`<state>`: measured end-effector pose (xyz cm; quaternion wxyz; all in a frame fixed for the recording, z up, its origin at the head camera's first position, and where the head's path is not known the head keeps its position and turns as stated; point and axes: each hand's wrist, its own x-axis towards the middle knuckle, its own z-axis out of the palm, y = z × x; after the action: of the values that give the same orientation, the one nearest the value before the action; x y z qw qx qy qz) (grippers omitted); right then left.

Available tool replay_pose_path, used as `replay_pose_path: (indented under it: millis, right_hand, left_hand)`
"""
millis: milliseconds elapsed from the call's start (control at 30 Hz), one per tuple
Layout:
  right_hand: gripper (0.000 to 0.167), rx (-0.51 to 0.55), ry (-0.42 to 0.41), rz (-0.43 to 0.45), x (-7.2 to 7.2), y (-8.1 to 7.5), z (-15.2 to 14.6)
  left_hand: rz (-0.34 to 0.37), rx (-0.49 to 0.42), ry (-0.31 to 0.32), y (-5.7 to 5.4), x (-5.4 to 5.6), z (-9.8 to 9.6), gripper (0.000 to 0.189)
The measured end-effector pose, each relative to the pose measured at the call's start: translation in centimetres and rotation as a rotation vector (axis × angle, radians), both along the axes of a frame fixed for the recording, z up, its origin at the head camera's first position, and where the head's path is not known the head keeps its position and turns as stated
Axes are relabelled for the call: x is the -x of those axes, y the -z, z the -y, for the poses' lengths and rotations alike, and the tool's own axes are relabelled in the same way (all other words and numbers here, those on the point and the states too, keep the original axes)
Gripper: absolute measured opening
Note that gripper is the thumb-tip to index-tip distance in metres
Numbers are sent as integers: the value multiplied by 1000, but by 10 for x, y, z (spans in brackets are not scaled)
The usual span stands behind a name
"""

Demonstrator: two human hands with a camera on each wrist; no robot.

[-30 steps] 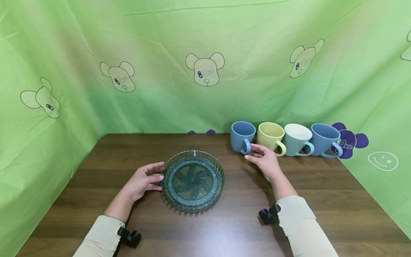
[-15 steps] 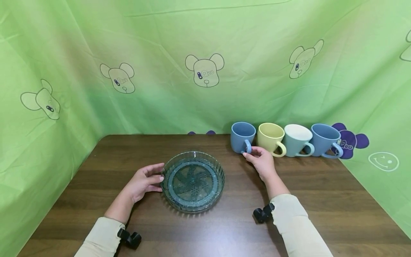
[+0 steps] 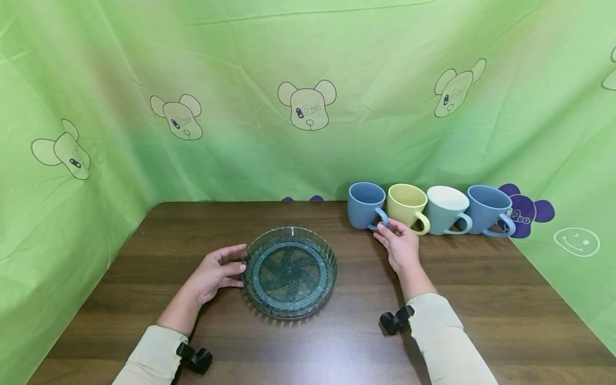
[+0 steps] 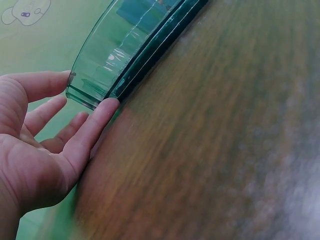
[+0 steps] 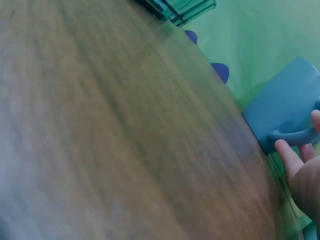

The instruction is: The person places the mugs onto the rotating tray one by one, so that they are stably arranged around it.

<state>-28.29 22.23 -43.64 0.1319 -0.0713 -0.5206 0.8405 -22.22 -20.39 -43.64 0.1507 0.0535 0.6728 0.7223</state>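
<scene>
A round, blue-green glass dish (image 3: 289, 307) with a ribbed wall sits on the wooden table. My left hand (image 3: 212, 274) touches the dish's left side with extended fingertips; in the left wrist view these fingers (image 4: 102, 112) lie against the outside of the glass wall (image 4: 107, 55). At the back of the table, the leftmost blue mug (image 3: 363, 211) stands upright, its handle turned to the front right. My right hand (image 3: 401, 247) pinches that handle. The right wrist view shows the mug (image 5: 282, 107) with fingertips at its handle; the rest of that hand is cut off.
To the right of the held mug, a yellow mug (image 3: 405, 211), a pale green mug (image 3: 440, 218) with a white inside and another blue mug (image 3: 483, 216) stand in a row. Green printed cloth (image 3: 231, 160) hangs behind and beside the brown table (image 3: 298, 353).
The leftmost mug's handle has swung toward the right, with my right hand at it, and the mug has shifted slightly right. My left hand and the glass dish have stayed in place.
</scene>
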Motion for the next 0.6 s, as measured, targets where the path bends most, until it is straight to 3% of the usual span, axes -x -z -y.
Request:
replay_pose_path:
  millis: [100, 233, 600]
  right_hand:
    - [23, 129, 17, -2, 1, 0, 0]
    - [22, 210, 41, -23, 2, 1, 1]
    - [20, 216, 68, -106, 4, 3, 1]
  left_hand:
    - [-1, -1, -1, 0, 0, 0, 62]
    - [-5, -2, -2, 1, 0, 0, 62]
    - [-4, -5, -7, 2, 0, 0, 61]
